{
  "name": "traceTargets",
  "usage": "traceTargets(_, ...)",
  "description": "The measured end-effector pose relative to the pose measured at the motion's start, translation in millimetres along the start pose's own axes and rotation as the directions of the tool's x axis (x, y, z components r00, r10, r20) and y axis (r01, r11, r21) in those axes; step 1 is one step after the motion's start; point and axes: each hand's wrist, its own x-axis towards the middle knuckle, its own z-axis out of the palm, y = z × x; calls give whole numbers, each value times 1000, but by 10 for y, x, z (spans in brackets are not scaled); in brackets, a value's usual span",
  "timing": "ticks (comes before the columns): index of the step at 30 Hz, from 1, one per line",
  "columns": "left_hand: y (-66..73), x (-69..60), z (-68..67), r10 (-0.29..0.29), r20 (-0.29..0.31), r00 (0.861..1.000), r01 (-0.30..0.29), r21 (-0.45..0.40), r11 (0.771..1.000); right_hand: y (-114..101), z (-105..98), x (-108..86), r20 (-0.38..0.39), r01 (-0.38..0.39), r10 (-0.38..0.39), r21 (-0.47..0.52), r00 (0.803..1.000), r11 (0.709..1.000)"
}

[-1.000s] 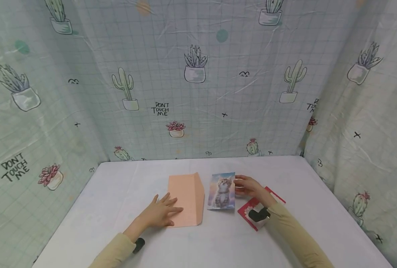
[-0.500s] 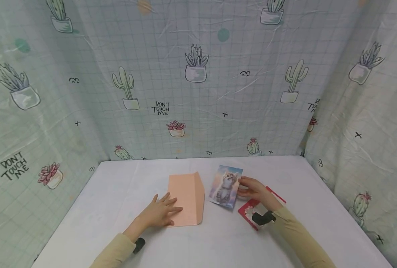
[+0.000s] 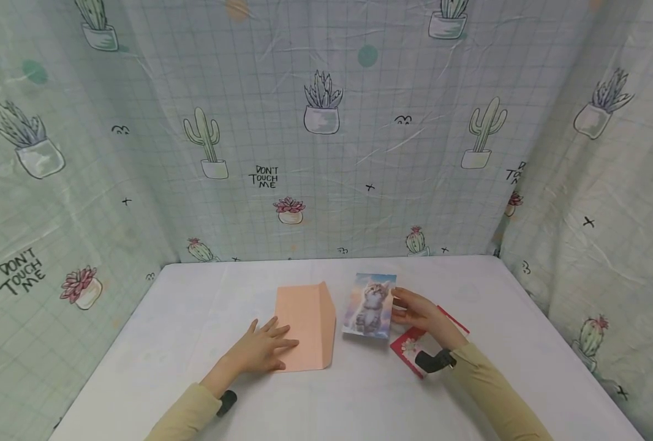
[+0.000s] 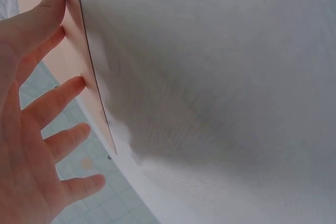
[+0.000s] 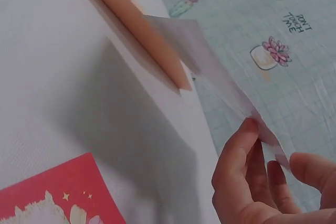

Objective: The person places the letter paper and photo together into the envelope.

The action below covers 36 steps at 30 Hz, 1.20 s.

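In the head view a peach envelope [image 3: 299,327] lies on the white table, its flap to the right. My left hand [image 3: 260,349] rests on its left part with fingers spread; in the left wrist view the thumb touches the envelope [image 4: 74,51] near its edge. My right hand [image 3: 417,312] pinches the right edge of a kitten picture card [image 3: 369,305], which is raised off the table just right of the envelope. The right wrist view shows the pale back of the card [image 5: 210,72] between thumb and fingers of the right hand [image 5: 273,182].
A red card with a flower print [image 3: 409,349] lies at an angle under my right wrist and is partly hidden by it. The white table [image 3: 315,410] ends at a hanging cloth [image 3: 370,153] printed with cacti. Each wrist has a dark device strapped on.
The kitten card has moved slightly right and tilted clockwise, then turned back closer to upright. My right hand moved a little right with it. My left hand has stayed on the envelope.
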Motion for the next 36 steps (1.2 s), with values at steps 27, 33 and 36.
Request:
traceTargets(27,9,0,-6,-19,23,1000,20,-53,998,78,309,194,97,40,-21,-190,995,981)
traceTargets(33,-1,-7,9,-31,36,999,33,-62,997,99,402,235,61,11,2,-217,998,976)
traceTargets(36,-2,-14,19,-34,41,999,37,-70,997,125,445,272,42,25,-15,-248,999,968)
